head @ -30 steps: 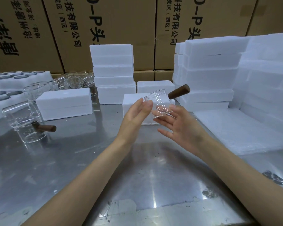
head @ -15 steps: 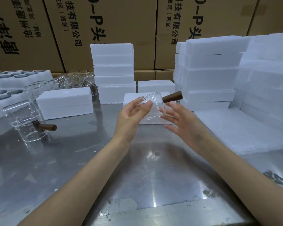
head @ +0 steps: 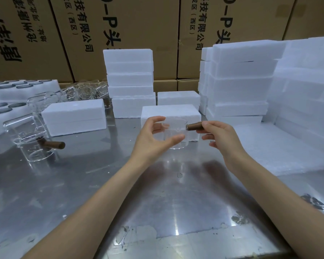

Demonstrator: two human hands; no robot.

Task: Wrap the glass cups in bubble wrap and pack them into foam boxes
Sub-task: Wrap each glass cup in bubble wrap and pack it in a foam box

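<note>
The right hand pinches the brown handle of the glass cup between thumb and forefinger, its other fingers loosely spread below. The left hand curls round the cup's clear body from the left, thumb near the rim and fingers toward the base; we cannot tell how firmly it bears on the glass. The cup hangs upright just above the surface, between the two hands, and its handle runs level, pointing right into the right hand. This is the relation we judge the next move to turn on: the long axis of cup and handle lies left to right, so either hand can release while the other keeps hold.

Just beyond the cup lies a closed foam box. To the right, near the right hand, a white sheet of wrapping material lies flat on the surface; we take it for the wrap, though no bubbles can be made out. The cup is bare, so wrapping is not yet begun, and the sheet lies on the right hand's side.

Far left, more glass cups stand on the surface. Stacks of foam boxes rise at the far edge.
</note>
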